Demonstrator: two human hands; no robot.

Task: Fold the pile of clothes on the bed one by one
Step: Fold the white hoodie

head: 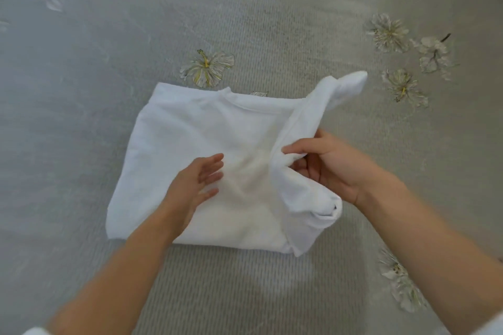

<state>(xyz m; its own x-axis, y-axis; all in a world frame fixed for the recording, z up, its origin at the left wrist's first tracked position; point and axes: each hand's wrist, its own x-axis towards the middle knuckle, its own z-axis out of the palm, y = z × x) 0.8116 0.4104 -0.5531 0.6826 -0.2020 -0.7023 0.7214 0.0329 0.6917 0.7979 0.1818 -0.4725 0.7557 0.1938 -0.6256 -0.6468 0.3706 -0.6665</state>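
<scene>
A white garment [174,149], partly folded into a rough rectangle, lies on the bed in the middle of the view, its neckline toward the far side. My right hand [334,166] pinches a fold of its right side and holds that edge lifted off the rest; the sleeve end sticks up at the far right. My left hand [194,185] rests flat on the garment's middle with fingers spread, holding nothing.
The bed is covered by a grey ribbed bedspread [245,288] printed with pale flowers [206,68]. Bare bedspread surrounds the garment on all sides. No other clothes show in this view.
</scene>
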